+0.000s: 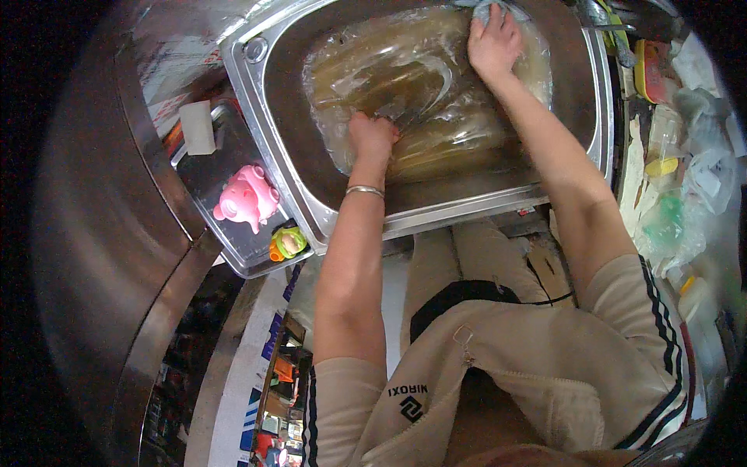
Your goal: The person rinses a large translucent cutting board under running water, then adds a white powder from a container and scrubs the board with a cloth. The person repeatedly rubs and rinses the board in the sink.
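A metal sink basin [429, 204] lies before me, with clear plastic film or a bag [350, 76] spread inside it, looking wet and wrinkled. My left hand [373, 135] has curled fingers on the film at the near left part of the basin; whether it pinches the film cannot be told. At the far right of the basin, my right hand [496, 44] reaches out with its fingers over a light grey-blue cloth [505, 10]. The fingers touch the cloth, and part of it is cut off by the picture's top edge.
Left of the basin, a clear plastic tray [251, 271] holds a pink toy pig [248, 197], a small green and orange toy [288, 243] and a white block [198, 128]. Crumpled plastic bags [671, 227] and a red and yellow container [652, 73] crowd the right side.
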Tool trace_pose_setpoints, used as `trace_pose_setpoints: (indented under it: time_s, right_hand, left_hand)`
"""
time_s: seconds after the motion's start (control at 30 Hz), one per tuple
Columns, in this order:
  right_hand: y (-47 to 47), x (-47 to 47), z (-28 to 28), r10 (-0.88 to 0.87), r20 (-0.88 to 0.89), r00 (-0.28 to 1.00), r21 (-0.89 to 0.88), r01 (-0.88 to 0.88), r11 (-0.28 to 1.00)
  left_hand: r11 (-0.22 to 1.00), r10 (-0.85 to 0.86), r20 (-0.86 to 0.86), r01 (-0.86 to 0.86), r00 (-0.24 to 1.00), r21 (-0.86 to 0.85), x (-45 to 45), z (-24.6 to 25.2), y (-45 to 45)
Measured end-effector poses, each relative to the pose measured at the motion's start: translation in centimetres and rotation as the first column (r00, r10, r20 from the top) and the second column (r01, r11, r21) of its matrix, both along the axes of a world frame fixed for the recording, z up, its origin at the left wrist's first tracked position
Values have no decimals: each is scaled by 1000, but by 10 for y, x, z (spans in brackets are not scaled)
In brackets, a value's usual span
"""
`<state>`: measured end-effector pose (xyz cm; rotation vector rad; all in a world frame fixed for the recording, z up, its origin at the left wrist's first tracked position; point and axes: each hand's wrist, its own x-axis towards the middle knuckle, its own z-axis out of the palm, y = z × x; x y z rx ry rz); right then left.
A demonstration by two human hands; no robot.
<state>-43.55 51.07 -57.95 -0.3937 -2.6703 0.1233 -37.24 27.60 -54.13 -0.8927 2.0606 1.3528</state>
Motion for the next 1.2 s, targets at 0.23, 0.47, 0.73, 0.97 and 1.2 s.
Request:
trace_pose_setpoints:
  time_s: [0.23,0.47,0.73,0.97,1.2]
  right_hand:
    - [-56,8,5,680,158,715,-231,-643,730]
    - [-76,0,23,865,243,438,-225,-843,490]
    - [-6,36,29,467,589,660,-143,-484,863]
    - [-123,22,15,721,326,612,-259,-675,691]
    - [-74,26,18,880,229,416,-246,-850,466]
  left_hand:
    - [978,210,-334,-197,919,73,-7,-6,8]
    - [990,-69,-218,40,974,-139,15,-9,-20]
    - [791,-540,-180,424,822,-441,20,12,-24]
    - [721,-651,-190,522,734,-455,11,4,-13]
    - [724,-641,-101,556,761,-409,14,-2,-16]
